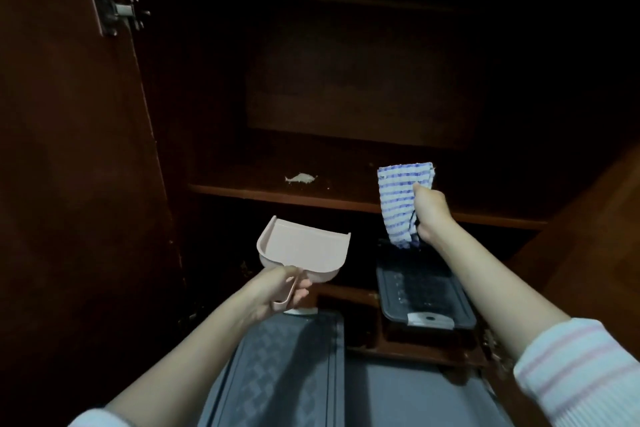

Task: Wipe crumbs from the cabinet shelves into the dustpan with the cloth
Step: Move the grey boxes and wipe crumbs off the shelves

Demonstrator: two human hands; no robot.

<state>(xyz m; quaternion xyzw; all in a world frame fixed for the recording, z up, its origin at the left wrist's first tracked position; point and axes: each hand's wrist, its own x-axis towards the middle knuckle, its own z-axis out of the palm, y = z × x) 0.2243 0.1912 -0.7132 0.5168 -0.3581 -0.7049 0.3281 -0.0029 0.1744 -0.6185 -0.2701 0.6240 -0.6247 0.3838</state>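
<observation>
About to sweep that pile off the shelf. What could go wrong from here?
1. The dustpan in the left hand hangs below the shelf edge, not against it; the crumbs could drop past it onto the grey lid.
2. The cloth in the right hand dangles loosely, so it may scatter crumbs sideways.

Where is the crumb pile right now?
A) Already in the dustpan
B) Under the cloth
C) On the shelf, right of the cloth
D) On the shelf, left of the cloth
D: the crumb pile lies uncovered on the shelf, left of the cloth gripped by the right hand; the dustpan in the left hand is lower than the shelf edge.
</observation>
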